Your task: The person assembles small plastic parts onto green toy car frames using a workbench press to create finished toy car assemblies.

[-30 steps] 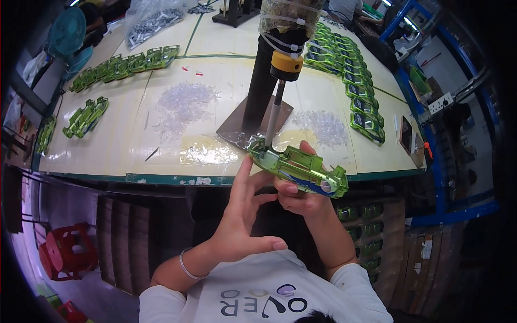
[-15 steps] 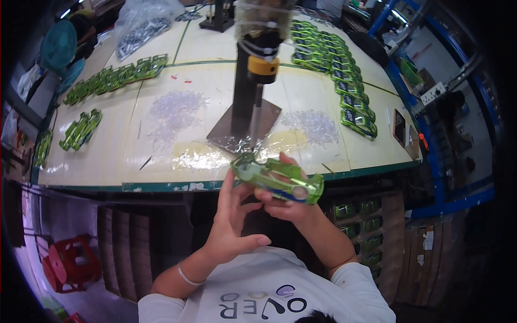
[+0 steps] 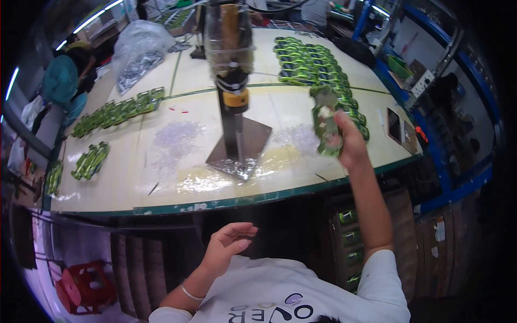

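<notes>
My right hand reaches out over the right side of the table, thumb and fingers closed on a translucent green plastic shell. The shell is held on edge beside the right-hand rows of similar green shells, and overlaps them in view. I cannot tell whether it touches them. In front of my body, off the table's near edge, my left hand is empty, its fingers loosely bent and the thumb apart. An upright electric screwdriver with a yellow collar hangs above a metal base plate between the two sides.
Piles of small clear parts lie either side of the plate. More green shells line the left of the table. A plastic bag of parts sits at the back left, a phone at the right edge. A red stool stands lower left.
My right hand has carried the green shell from beneath the screwdriver out to the right rows. My left hand has come away from the shell and drawn back toward my body.
</notes>
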`<state>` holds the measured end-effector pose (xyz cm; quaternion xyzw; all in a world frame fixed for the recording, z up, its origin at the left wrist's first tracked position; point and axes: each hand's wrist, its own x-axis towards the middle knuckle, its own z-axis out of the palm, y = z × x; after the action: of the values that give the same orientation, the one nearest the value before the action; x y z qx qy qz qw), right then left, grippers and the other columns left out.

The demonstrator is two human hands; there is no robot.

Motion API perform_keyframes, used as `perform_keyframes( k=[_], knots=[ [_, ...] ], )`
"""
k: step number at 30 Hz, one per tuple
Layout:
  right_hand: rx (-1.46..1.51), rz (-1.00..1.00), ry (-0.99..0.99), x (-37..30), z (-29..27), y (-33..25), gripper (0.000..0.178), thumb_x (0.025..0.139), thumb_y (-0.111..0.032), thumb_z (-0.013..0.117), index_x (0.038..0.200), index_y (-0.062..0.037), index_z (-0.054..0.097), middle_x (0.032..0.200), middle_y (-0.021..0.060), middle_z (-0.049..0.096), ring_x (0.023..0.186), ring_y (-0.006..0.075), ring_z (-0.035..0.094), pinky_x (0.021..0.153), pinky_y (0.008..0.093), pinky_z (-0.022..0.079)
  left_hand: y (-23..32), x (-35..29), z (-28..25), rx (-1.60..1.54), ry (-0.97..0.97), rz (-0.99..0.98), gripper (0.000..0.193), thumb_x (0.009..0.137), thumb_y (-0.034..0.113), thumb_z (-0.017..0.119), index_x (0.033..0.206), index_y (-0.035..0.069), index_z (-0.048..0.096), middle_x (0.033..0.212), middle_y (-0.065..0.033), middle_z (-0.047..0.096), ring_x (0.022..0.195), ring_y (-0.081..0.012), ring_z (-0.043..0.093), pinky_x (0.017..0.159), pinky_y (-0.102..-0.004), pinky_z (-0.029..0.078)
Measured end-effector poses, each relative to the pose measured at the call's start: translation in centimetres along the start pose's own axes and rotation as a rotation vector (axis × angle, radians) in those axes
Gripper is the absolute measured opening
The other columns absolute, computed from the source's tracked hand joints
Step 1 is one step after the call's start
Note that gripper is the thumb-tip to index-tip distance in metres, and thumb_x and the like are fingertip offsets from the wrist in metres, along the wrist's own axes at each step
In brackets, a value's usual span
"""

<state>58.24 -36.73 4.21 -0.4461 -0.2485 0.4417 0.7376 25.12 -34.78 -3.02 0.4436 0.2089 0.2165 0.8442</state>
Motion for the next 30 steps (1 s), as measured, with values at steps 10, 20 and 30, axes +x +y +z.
perform_keyframes(
  k=[10,20,30],
  knots=[
    [-1.686,-0.431,-0.068,12.3,-0.7,2.2,0.053,0.058,-0.014,0.067,0.107,-0.0044,0.052,0.102,0.0142,0.053,0.095,0.0289,0.05,0.083,0.0357,0.038,2.4,-0.6,-1.8,0.088,0.169,0.041,0.023,0.077,0.006,0.056,0.1,-0.001,0.053,0.092,-0.0094,0.058,0.088,-0.0146,0.054,0.077,-0.0257,0.042],
    [-1.412,-0.773,0.116,9.9,-1.7,2.8,0.034,0.066,-0.005,0.06,0.099,-0.0025,0.053,0.099,0.0124,0.052,0.093,0.0266,0.049,0.079,0.0334,0.039,14.1,3.5,-14.4,1.577,0.868,0.902,0.024,0.069,0.009,0.06,0.09,-0.001,0.053,0.088,-0.0152,0.054,0.084,-0.0303,0.049,0.077,-0.0348,0.038],
    [-1.034,-0.485,-0.067,-5.9,3.2,4.8,0.013,0.069,-0.001,0.058,0.082,0.0025,0.056,0.077,0.0086,0.057,0.071,0.0152,0.054,0.065,0.0248,0.042,17.8,1.6,-25.2,1.985,1.236,0.136,0.022,0.069,0.012,0.056,0.089,0.002,0.057,0.081,-0.0119,0.058,0.079,-0.0306,0.054,0.071,-0.0374,0.043]
  ],
)
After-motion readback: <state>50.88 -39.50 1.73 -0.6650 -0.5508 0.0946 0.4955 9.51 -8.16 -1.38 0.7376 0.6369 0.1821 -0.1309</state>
